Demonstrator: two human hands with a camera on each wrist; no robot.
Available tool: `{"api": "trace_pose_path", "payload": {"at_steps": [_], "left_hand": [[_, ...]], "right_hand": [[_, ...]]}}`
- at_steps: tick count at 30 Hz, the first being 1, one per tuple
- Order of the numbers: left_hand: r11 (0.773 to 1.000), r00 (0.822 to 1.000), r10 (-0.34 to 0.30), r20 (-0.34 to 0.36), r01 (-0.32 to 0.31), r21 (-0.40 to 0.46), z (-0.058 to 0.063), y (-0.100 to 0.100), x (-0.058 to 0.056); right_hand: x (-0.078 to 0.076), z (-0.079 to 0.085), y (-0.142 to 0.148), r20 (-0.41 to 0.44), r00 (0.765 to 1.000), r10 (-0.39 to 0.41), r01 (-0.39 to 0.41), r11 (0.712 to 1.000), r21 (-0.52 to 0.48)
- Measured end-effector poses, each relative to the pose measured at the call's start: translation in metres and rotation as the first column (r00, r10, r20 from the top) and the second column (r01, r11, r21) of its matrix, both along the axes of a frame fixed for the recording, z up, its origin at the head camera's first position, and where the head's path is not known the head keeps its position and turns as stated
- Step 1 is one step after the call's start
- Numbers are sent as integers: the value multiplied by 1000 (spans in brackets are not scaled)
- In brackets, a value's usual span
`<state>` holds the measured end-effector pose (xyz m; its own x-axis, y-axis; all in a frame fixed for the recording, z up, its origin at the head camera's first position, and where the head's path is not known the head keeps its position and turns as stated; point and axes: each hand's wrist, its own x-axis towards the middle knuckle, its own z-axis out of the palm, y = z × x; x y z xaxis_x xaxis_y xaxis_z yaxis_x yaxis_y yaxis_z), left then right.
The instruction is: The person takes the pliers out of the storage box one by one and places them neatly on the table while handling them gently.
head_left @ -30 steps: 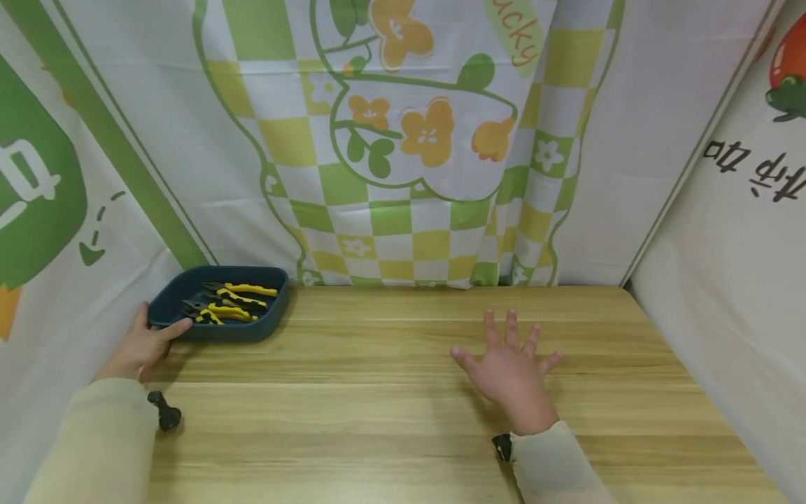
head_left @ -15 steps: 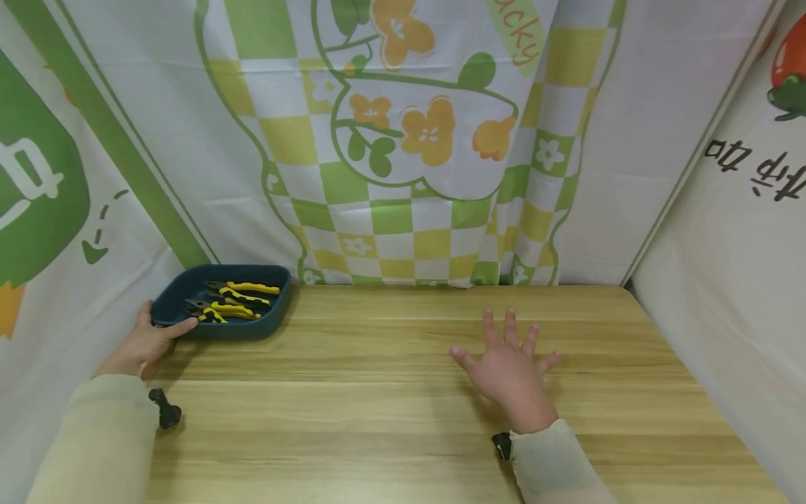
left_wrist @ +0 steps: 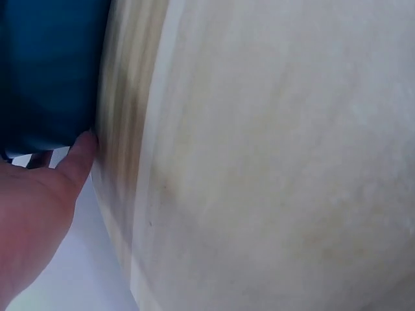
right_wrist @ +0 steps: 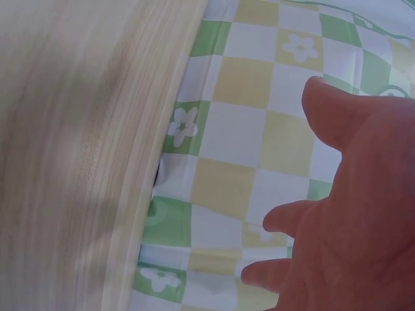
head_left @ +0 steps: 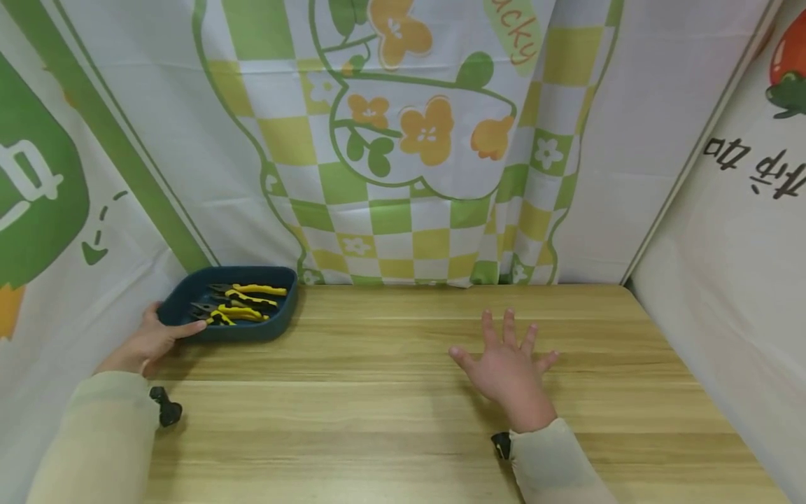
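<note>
At the table's back left stands a dark blue tray [head_left: 252, 334], with several yellow-and-black pliers [head_left: 245, 313] lying in it. My left hand [head_left: 143, 344] holds the tray by its near left corner, thumb along the front wall and fingers at the left side, partly hidden. Close up in the left wrist view, the thumb [left_wrist: 81, 155] touches the blue wall. Over the right half of the table my right hand [head_left: 508, 374] is spread wide with nothing in it, palm down; the right wrist view shows its fingers [right_wrist: 324, 110] stretched apart.
A wood-grain table [head_left: 378, 420] fills the lower part of the head view. Behind it hangs a checked green-and-yellow curtain [head_left: 403, 231]. White printed cloth walls [head_left: 711, 280] border both sides, the left one close to my left hand.
My left hand and the tray have shifted slightly to the right, pliers along with it. The right hand stays almost where it was, fingers still spread.
</note>
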<state>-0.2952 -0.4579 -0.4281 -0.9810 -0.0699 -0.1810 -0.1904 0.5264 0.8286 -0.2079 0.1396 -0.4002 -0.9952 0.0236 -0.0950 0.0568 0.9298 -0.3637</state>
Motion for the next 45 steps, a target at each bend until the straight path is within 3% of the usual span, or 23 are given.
{"api": "trace_pose_path", "payload": {"at_steps": [13,19,27,36,45], "left_hand": [[998,998,56,33,-56,6,-3,7,-2],[999,999,32,-7,-32,15,-5,7,-1],[996,997,-73,-3,73,52,-2,6,0],[996,997,-65,36,63,66,-1,10,0],[998,999,-40,-31,41,37,-4,22,0]], "right_hand": [[-1,-2,1,3,1000,-9,9,1000,5],[-1,-2,1,6,1000,-16,16,1000,8],[-2,-2,0,10,1000,-8,9,1000,-7],[-2,-2,1,-21,1000,-3,4,1000,17],[-3,-2,1,-38,999,-6,7,1000,30]]}}
